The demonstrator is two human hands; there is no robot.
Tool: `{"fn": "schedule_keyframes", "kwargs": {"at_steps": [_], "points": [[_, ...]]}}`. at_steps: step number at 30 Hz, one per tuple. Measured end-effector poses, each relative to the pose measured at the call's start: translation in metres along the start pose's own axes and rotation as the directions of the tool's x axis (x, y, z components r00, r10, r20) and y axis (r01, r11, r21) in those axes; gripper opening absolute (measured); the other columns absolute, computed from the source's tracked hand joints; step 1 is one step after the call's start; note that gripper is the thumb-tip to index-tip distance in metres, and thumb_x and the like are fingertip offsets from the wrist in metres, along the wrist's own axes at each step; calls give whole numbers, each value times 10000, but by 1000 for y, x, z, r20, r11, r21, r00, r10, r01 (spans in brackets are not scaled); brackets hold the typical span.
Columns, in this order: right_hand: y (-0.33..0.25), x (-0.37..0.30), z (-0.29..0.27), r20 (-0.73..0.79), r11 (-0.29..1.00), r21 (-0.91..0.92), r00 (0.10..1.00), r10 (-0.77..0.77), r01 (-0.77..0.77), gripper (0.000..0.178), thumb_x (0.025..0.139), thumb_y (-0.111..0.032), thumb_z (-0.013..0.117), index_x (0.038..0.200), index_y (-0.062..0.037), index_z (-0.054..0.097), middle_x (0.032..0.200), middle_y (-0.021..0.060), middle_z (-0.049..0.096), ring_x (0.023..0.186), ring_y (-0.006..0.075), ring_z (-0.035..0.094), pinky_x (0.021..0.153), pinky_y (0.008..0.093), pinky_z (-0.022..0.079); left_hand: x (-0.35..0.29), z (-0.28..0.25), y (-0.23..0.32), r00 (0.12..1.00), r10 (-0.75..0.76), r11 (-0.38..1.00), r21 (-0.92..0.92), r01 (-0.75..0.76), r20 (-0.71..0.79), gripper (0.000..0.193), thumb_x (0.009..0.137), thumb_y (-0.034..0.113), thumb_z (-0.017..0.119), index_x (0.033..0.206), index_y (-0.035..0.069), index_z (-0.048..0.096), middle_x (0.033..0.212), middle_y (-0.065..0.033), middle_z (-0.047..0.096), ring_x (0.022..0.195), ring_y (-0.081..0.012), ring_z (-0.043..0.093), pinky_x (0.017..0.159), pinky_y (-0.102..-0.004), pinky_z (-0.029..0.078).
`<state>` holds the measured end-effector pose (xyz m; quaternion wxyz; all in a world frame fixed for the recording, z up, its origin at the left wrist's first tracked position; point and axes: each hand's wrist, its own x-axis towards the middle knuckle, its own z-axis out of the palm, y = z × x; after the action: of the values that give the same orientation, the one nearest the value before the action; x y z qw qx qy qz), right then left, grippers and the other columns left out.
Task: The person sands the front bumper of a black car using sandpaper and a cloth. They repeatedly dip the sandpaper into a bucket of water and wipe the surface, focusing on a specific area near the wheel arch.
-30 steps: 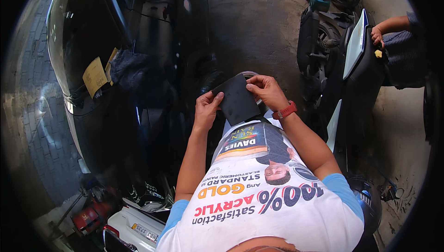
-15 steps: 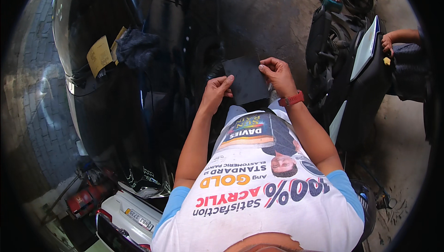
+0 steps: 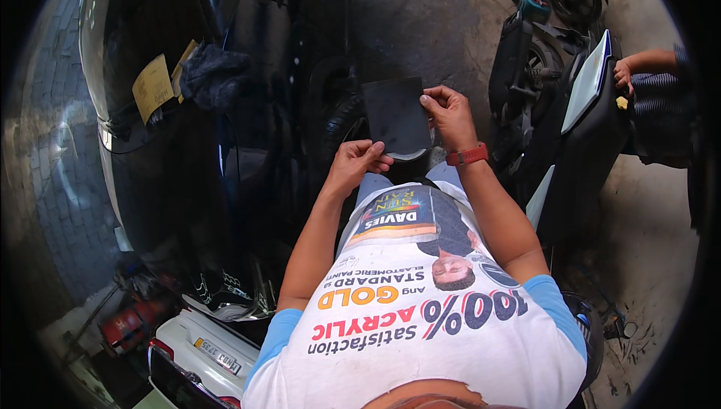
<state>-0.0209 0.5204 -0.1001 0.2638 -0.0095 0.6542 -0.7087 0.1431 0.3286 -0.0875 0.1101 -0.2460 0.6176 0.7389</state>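
Observation:
A dark, square sheet of sandpaper (image 3: 398, 114) is held out flat in front of my waist. Its lower edge shows a thin pale strip, perhaps its underside. My left hand (image 3: 356, 166) pinches the lower left corner between thumb and fingers. On the opposite side, my right hand (image 3: 453, 117) grips the upper right edge, thumb on top and fingers partly behind it. A red watch (image 3: 467, 155) is round my right wrist.
At left stands a dark car (image 3: 165, 191), with a dark rag (image 3: 214, 77) and yellowish sheets (image 3: 153, 89) on it. Motorcycles (image 3: 537, 71) stand at right. Another person's hand (image 3: 625, 75) is beside a black seat-like surface. A white car (image 3: 206, 349) is at lower left.
My left hand has slid down from the sheet's left side to its lower corner. The sheet has turned a little, and a pale strip now shows along its lower edge.

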Motion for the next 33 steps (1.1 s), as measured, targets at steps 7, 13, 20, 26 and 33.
{"fn": "schedule_keyframes", "kwargs": {"at_steps": [7, 13, 20, 26, 33], "points": [[0, -10, 3, 34, 994, -101, 999, -34, 38, 166, 1001, -174, 750, 1091, -36, 742, 900, -10, 731, 770, 53, 662, 603, 225, 548, 0, 3, 5, 956, 175, 863, 503, -33, -238, 785, 958, 517, 773, 1533, 40, 531, 1230, -180, 752, 1160, -250, 729, 981, -380, 580], [-5, -34, 31, 318, 998, -65, 947, 35, -15, 273, 1006, -227, 761, 1201, -44, 702, 1020, 32, 751, 878, 84, 699, 637, 237, 583, 10, -11, 13, 997, -9, 991, 133, 19, -75, 1355, 798, 684, 843, 1720, 147, 8, 1621, -326, 371, 1457, -423, 488, 1121, -482, 492], [-12, -31, 34, 345, 999, -16, 937, 47, -44, 307, 1019, -243, 749, 1231, -31, 686, 1037, 39, 754, 885, 93, 713, 680, 245, 598, 15, -12, 12, 997, 72, 979, 194, -65, -31, 1219, 874, 568, 817, 1729, 171, 43, 1679, -297, 271, 1567, -416, 302, 1248, -513, 306], [-15, -28, 15, 332, 1000, -15, 943, 25, -22, 184, 1062, -183, 675, 1163, -32, 708, 964, 0, 745, 830, 58, 683, 691, 235, 559, 13, -30, 21, 685, 642, 624, 754, -206, -344, 879, 947, 346, 748, 1686, 213, 290, 1609, -183, 475, 1499, -345, 448, 1261, -539, 295], [-45, -25, 14, 512, 997, 71, 859, -32, -6, 174, 1052, -173, 692, 1147, -29, 716, 995, -20, 724, 918, 58, 648, 812, 257, 532, 23, -30, 68, 842, 531, 380, 860, -340, 98, 234, 1000, 251, 655, 1175, 136, 759, 1107, -99, 772, 1107, -278, 714, 1225, -538, 366]]}}
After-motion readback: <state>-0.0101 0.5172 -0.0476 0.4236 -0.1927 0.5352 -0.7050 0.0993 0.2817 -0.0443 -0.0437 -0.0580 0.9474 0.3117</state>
